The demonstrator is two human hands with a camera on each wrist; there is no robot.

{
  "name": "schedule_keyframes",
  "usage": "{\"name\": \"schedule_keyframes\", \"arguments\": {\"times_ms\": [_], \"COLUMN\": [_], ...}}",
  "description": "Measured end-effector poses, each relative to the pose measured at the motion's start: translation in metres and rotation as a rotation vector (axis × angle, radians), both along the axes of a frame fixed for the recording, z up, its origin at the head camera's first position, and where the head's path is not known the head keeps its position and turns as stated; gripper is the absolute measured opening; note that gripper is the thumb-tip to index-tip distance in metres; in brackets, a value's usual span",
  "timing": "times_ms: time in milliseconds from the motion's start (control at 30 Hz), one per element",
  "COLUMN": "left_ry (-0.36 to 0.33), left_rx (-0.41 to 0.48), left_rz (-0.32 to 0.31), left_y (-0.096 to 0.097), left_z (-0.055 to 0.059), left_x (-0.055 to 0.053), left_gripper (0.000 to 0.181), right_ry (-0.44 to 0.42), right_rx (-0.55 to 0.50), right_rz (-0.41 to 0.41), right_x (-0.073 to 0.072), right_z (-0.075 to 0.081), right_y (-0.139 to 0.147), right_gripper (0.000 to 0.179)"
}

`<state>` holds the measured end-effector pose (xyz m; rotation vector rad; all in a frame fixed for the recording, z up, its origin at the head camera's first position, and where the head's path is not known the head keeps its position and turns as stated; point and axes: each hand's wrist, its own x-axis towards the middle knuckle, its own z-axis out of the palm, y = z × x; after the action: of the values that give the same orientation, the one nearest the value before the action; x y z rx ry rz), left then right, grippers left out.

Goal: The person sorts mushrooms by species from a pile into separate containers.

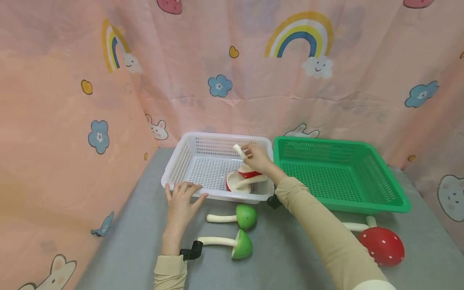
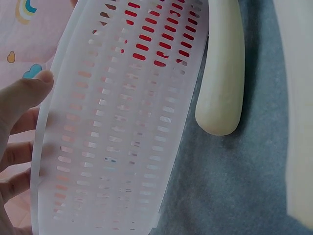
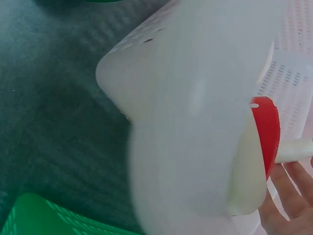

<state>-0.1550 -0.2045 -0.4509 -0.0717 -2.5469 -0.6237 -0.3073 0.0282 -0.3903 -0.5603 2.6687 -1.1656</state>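
1. Red toy mushroom (image 1: pixel 248 173), at the right end of the white basket (image 1: pixel 206 167), is pinched by the right hand (image 1: pixel 259 159).
2. Stem (image 1: pixel 239 150) is slanted up-left, cap below the grip.
3. Near rim is held by the left hand (image 1: pixel 181 204).

Beige sleeves (image 1: pixel 324 229) (black wrist fittings (image 1: pixel 192 250))

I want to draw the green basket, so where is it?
In the head view, the green basket is on the right, beside the white basket and behind the spotted red mushroom cap.
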Motion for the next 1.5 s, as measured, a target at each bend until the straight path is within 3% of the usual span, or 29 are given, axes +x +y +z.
{"name": "schedule_keyframes", "arguments": {"times_ms": [133, 700, 1000, 1500], "left_ry": [0.017, -0.024, -0.014, 0.004], "left_rx": [0.001, 0.001, 0.001, 0.008], "left_rz": [-0.002, -0.002, -0.015, -0.025], "left_y": [0.001, 0.000, 0.000, -0.001], "left_z": [0.000, 0.001, 0.000, 0.000], "left_x": [0.000, 0.002, 0.001, 0.003], "left_gripper": [0.029, 0.029, 0.029, 0.028], "right_ry": [-0.007, 0.050, 0.119, 0.203], "right_rx": [0.006, 0.047, -0.029, -0.046], "right_rz": [0.033, -0.022, -0.032, -0.061], "right_x": [0.004, 0.028, 0.056, 0.092], "right_z": [0.000, 0.017, 0.027, 0.034], "right_y": [0.004, 0.025, 0.047, 0.081], "right_gripper": [0.045, 0.035, 0.030, 0.029]}}
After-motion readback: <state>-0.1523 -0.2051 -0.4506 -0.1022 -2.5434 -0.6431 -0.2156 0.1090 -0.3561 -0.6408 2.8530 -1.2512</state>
